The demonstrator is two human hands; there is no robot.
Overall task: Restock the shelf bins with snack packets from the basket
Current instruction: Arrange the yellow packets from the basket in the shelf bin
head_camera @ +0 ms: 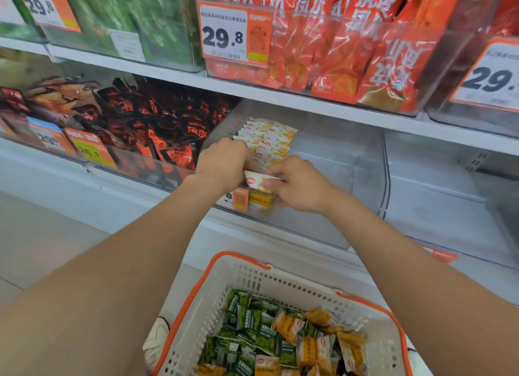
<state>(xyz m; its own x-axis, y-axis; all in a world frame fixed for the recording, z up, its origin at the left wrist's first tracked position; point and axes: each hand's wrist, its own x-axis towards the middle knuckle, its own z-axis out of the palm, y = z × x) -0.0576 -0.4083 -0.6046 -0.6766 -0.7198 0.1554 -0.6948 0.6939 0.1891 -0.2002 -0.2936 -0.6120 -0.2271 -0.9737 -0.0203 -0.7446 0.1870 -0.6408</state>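
Both hands are up at the clear bin (365,179) in the middle of the frame. The right hand (297,184) pinches one yellow-and-white packet (259,180) between thumb and fingers at the near end of the row. The left hand (223,162) is curled over that same end. Its fingertips are hidden behind the knuckles, so I can't tell whether it grips a packet or only steadies the stack.

Progress so far: a single tidy row of yellow-and-white packets (266,139) stands on edge along the left side of the bin, running from front toward back. The rest of that bin, centre and right, shows bare floor, so I'd call it only partly filled.

Down at the bottom of the frame, the basket (224,285) with its orange rim holds plenty of stock: green packets (247,336) to the left and yellow packets (289,328) mixed in to the right. No green ones show in the lower bins.

To the left, the bin of black-and-red packets (157,122) looks full. My read is that it's early going, with most of the job ahead.
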